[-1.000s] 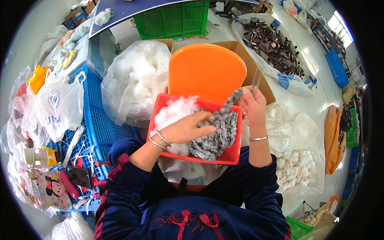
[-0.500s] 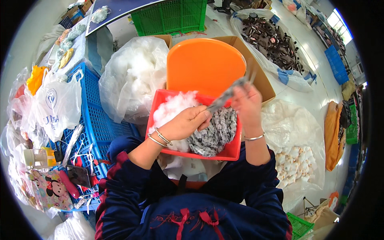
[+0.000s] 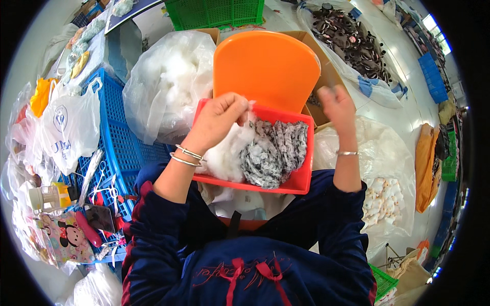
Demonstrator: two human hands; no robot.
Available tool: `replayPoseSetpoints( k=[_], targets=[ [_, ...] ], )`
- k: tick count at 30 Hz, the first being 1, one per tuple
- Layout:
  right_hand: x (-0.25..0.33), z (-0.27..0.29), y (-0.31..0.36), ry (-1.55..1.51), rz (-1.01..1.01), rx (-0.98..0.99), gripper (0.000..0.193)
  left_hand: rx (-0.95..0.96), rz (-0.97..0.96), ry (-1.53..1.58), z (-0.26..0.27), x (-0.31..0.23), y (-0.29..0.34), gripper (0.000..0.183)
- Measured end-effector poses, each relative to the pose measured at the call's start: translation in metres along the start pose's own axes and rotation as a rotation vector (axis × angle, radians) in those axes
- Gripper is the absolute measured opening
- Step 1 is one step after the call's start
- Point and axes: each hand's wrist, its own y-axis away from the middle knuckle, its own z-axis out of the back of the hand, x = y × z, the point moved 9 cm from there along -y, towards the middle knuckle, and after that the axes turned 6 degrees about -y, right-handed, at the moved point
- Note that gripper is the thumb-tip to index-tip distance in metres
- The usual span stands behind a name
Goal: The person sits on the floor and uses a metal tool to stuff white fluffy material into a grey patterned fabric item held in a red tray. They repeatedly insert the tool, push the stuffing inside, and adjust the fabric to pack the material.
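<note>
A red tray (image 3: 255, 186) rests on my lap, with white stuffing (image 3: 227, 153) on its left side and a heap of grey patterned fabric pieces (image 3: 275, 153) on its right. My left hand (image 3: 217, 122) is at the tray's far left corner, its fingers pinched on a tuft of the white stuffing. My right hand (image 3: 334, 104) is raised past the tray's right edge, over an open cardboard box (image 3: 329, 76). It is blurred with its fingers curled, and I cannot make out anything in it.
An orange plastic board (image 3: 265, 66) stands behind the tray. A clear bag of white stuffing (image 3: 163, 81) and a blue crate (image 3: 112, 137) are to the left. On the right are a bag of small white toys (image 3: 380, 199) and a heap of dark pieces (image 3: 357, 41).
My right hand, which held a grey fabric piece above the tray, has swung right over the cardboard box. My left hand moved from the tray's middle to its far left corner.
</note>
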Motion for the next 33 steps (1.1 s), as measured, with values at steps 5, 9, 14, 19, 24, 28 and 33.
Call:
replayPoseSetpoints(
  k=[5, 9, 14, 19, 24, 28, 33],
  targets=[
    [0.002, -0.123, 0.066, 0.234, -0.085, 0.667, 0.036, -0.087, -0.04, -0.027, 0.023, -0.003, 0.001, 0.022],
    [-0.038, -0.154, 0.076, 0.598, 0.021, 0.755, 0.034, -0.079, -0.035, -0.075, 0.022, -0.001, -0.001, 0.022],
    [-0.063, -0.162, 0.066, 0.411, 0.064, 0.723, 0.028, -0.049, -0.009, -0.055, 0.022, 0.005, -0.002, 0.019],
    [-0.008, -0.13, 0.07, -0.018, -0.139, 0.749, 0.015, -0.019, 0.041, -0.127, 0.015, 0.008, -0.001, 0.018],
    [0.025, -0.12, 0.083, -0.274, -0.141, 0.764, 0.013, 0.065, 0.028, -0.214, -0.007, 0.023, 0.001, 0.02],
    [0.032, -0.116, 0.082, -0.363, -0.177, 0.726, 0.018, 0.138, 0.207, -0.268, -0.02, 0.022, 0.006, 0.022],
    [0.041, -0.109, 0.077, -0.33, -0.096, 0.678, 0.016, 0.103, 0.172, -0.031, -0.021, 0.022, 0.005, 0.019]
  ],
)
